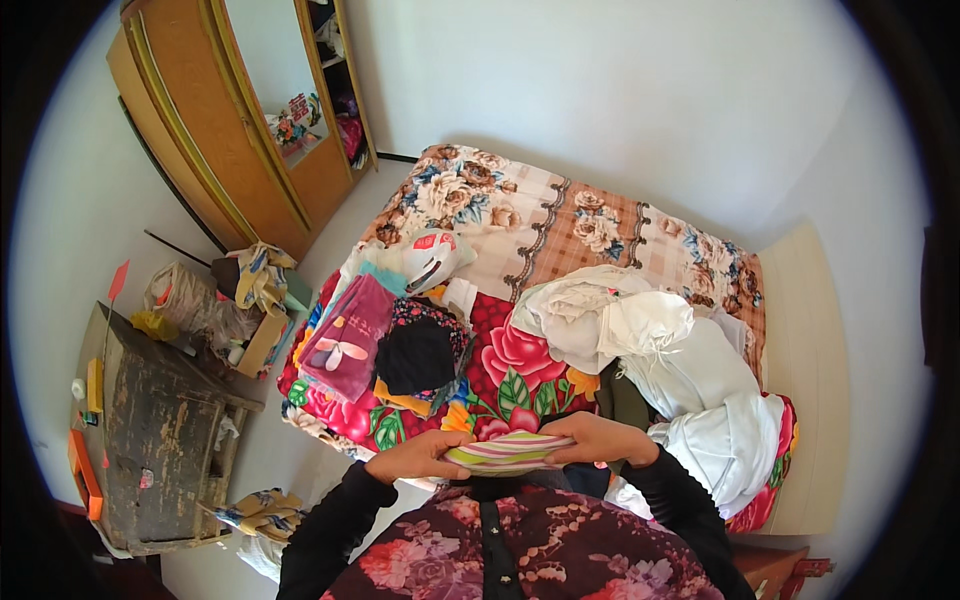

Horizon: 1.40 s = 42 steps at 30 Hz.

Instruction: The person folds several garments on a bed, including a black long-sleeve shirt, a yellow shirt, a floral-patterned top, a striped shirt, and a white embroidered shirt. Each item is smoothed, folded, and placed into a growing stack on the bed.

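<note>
Close in front of my chest, a folded striped cloth (512,453) in green, pink and white is stretched between my two hands. My left hand (422,456) grips its left end, and my right hand (603,441) pinches the other end. Just beyond it is the near edge of a bed spread with a red floral blanket (522,360). A folded black garment (416,358) tops a pile of clothes on the bed, beside a folded mauve towel (350,338). To the right lie bunched white fabrics (690,375) and a dark olive cloth (624,402).
A wooden wardrobe (190,110) with a mirror and an open side stands at the far left. Left of the bed is a worn dark wooden table (160,425), with bags and a cardboard box (264,344) behind it. A white plastic bag (436,258) rests on the bed.
</note>
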Available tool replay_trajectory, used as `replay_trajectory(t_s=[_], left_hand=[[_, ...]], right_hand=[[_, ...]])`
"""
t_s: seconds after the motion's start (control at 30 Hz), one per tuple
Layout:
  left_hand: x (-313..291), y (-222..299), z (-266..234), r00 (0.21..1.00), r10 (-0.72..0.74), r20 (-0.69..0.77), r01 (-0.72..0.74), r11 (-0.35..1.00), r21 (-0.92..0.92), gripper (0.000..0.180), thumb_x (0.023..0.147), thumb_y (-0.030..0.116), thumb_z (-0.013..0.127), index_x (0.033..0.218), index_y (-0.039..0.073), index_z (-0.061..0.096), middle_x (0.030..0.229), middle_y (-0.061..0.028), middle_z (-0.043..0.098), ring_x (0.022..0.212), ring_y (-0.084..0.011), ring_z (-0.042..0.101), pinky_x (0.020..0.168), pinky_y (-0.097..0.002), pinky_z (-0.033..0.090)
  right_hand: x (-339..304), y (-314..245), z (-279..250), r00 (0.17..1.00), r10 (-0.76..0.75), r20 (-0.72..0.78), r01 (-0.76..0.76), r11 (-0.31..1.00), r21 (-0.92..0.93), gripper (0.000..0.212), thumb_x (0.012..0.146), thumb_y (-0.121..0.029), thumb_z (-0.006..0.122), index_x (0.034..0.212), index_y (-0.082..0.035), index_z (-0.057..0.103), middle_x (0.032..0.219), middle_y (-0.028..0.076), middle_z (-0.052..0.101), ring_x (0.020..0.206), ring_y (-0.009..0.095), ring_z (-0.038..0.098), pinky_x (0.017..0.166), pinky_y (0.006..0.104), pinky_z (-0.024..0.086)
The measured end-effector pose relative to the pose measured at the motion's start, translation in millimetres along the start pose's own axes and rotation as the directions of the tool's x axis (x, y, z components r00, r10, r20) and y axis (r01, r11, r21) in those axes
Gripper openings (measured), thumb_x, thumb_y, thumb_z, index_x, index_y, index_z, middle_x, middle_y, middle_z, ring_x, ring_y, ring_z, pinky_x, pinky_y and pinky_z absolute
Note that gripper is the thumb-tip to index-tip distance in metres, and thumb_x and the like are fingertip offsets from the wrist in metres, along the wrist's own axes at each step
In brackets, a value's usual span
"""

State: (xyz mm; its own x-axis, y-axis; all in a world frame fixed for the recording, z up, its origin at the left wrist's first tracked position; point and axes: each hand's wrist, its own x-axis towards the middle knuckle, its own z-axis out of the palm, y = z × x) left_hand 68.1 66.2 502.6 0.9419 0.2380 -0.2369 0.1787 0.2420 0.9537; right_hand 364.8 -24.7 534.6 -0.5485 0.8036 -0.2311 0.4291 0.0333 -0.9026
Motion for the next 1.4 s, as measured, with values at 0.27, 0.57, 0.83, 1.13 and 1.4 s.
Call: replay_trajectory(t_s=[0.27, 0.57, 0.83, 1.13, 1.4], left_hand=[[19, 43, -38, 0.929, 0.241, -0.282, -0.050, 0.835, 0.548, 0.016, 0.080, 0.011, 0.066, 0.088, 0.001, 0.056, 0.068, -0.0027, 0.051, 0.068, -0.0089, 0.048, 0.061, -0.0269, 0.041], [55, 117, -83, 0.667, 0.580, -0.467, -0.093, 0.687, 0.720, 0.014, 0.074, -0.002, 0.066, 0.086, -0.001, 0.058, 0.069, -0.0109, 0.057, 0.065, -0.0130, 0.054, 0.062, -0.0276, 0.044], [58, 108, -81, 0.874, 0.397, -0.281, -0.066, 0.669, 0.740, 0.016, 0.073, -0.002, 0.065, 0.088, -0.002, 0.058, 0.076, -0.0053, 0.057, 0.072, -0.0129, 0.055, 0.064, -0.0271, 0.043], [78, 174, -66, 0.878, 0.405, -0.255, -0.297, 0.879, 0.374, 0.015, 0.081, 0.009, 0.068, 0.084, 0.003, 0.055, 0.074, 0.0044, 0.050, 0.072, -0.0019, 0.045, 0.063, -0.0200, 0.038], [178, 157, -119, 0.813, 0.537, -0.226, -0.159, 0.577, 0.801, 0.022, 0.083, 0.019, 0.064, 0.084, -0.002, 0.058, 0.071, -0.0060, 0.056, 0.069, -0.0135, 0.052, 0.064, -0.0296, 0.042]], right_hand=[[9, 28, -38, 0.788, -0.055, -0.613, -0.201, 0.919, -0.340, 0.018, 0.073, -0.018, 0.064, 0.088, -0.007, 0.060, 0.080, 0.013, 0.061, 0.078, 0.033, 0.059, 0.067, 0.0379, 0.046], [-2, -20, -105, 0.503, -0.125, -0.855, 0.081, 0.992, -0.097, 0.021, 0.078, -0.011, 0.070, 0.082, -0.001, 0.051, 0.068, 0.000, 0.052, 0.067, 0.007, 0.046, 0.061, 0.0230, 0.039], [-42, 1, -96, 0.581, 0.049, -0.813, -0.083, 0.997, 0.001, 0.020, 0.075, -0.010, 0.070, 0.088, 0.001, 0.059, 0.073, 0.003, 0.055, 0.072, 0.007, 0.048, 0.066, 0.0240, 0.042], [-82, -35, -130, 0.412, -0.040, -0.910, 0.107, 0.994, 0.005, 0.011, 0.081, -0.007, 0.063, 0.088, 0.001, 0.061, 0.076, -0.003, 0.059, 0.069, 0.002, 0.050, 0.060, 0.0190, 0.040], [-75, 25, -182, 0.442, -0.056, -0.895, -0.260, 0.947, -0.188, 0.024, 0.079, -0.018, 0.067, 0.081, 0.003, 0.056, 0.066, 0.008, 0.053, 0.059, 0.010, 0.045, 0.056, 0.0296, 0.038]])
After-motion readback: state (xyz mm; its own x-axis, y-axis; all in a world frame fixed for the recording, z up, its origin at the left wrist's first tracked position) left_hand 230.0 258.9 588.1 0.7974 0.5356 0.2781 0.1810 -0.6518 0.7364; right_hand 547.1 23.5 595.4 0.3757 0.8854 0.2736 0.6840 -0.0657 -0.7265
